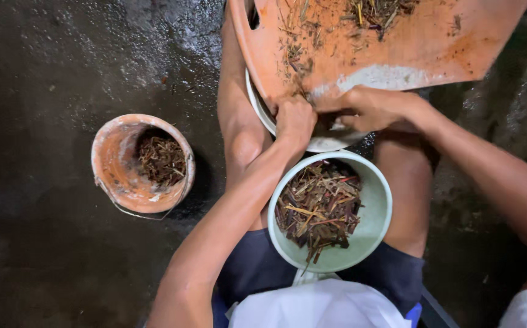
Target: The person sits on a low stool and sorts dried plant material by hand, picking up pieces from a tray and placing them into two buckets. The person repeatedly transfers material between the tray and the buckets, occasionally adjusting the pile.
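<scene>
left hand (295, 121) and right hand (370, 109) sit close together, both curled shut at the lower edge of a flat orange plastic chopping board (397, 42) littered with plant scraps; what they pinch cannot be told. a pale green round bowl (376, 200) of chopped reddish stems lies just below, between the knees. an orange bucket (114, 158) stands well apart on the dark wet floor (44, 73).

My left hand (295, 121) and right hand (373, 109) meet side by side at the near edge of a board (397, 48). Under that edge sits a bowl (257, 103); nearer me, between my knees, another bowl (376, 200) holds stems (318, 206). A bucket (114, 164) stands on the floor (44, 79), far left.
</scene>
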